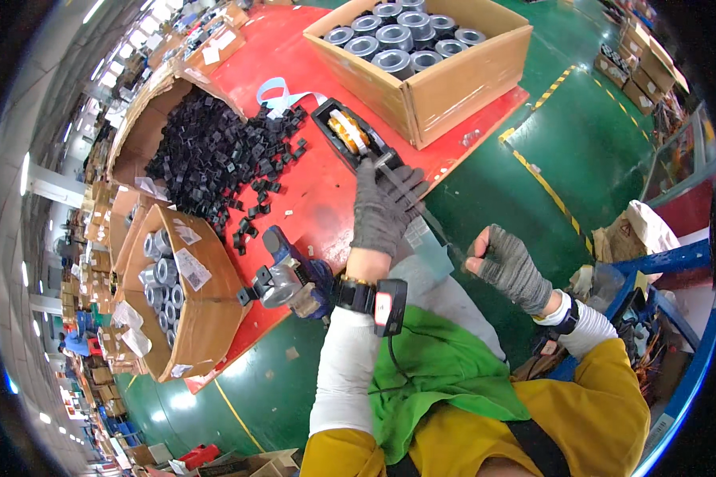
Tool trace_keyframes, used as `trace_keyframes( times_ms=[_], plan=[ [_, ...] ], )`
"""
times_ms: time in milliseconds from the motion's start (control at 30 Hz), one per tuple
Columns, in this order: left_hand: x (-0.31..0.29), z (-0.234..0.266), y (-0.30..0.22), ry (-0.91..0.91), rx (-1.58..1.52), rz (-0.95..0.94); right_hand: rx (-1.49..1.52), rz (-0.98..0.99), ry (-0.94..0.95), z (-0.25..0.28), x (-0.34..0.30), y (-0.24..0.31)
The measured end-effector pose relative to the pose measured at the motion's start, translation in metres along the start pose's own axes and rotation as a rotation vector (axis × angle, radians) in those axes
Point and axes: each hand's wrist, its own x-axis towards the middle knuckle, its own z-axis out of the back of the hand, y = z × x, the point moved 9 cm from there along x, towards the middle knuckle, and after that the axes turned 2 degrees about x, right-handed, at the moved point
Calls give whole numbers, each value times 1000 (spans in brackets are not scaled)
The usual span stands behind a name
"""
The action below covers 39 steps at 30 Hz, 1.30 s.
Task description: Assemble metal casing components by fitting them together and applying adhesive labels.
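My left hand (383, 205), in a grey fingerless glove, lies at the red table's edge with its fingers extended and apart. Its fingertips reach the near end of a black tape dispenser (356, 143), which carries a yellow-and-white roll. A see-through strip, seemingly clear tape (433, 222), runs from the dispenser's near end past my left fingers. It slopes down toward my right hand (509, 268), which is closed in a matching glove, thumb against the curled fingers. The strip's end is hard to make out there. A pale translucent sheet (429, 248) lies over my lap.
Black plastic pieces (207, 151) spill from a tipped carton onto the red table (318, 207). An open carton (461, 91) of grey ring-shaped parts stands behind; another carton (215, 318) is at left. A blue clamp-like device (294, 274) sits near my left wrist. A blue frame (668, 262) stands right.
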Motion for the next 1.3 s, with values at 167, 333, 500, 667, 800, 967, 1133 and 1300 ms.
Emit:
trace_keyframes(
  times_ms=[167,333,500,667,800,967,1133,1300],
  plan=[
    [-13,-1,-4,-109,-21,-128,-39,25,-9,2,1,-3],
    [16,18,17,15,-118,-71,60,36,-42,-14,3,-4],
    [-8,-26,27,107,113,-116,-29,39,-14,-17,-10,-8],
    [-142,-84,-65,133,1090,-841,145,66,233,-49,-42,30],
    [-234,-52,-115,81,1416,-1057,-6,340,537,-116,-59,92],
    [-243,32,-168,66,1084,-901,-38,486,626,-174,-61,112],
    [-222,90,-168,85,1017,-840,-115,458,545,-195,-55,113],
    [-193,132,-144,-39,1031,-767,-152,426,492,-198,-52,94]
  ],
)
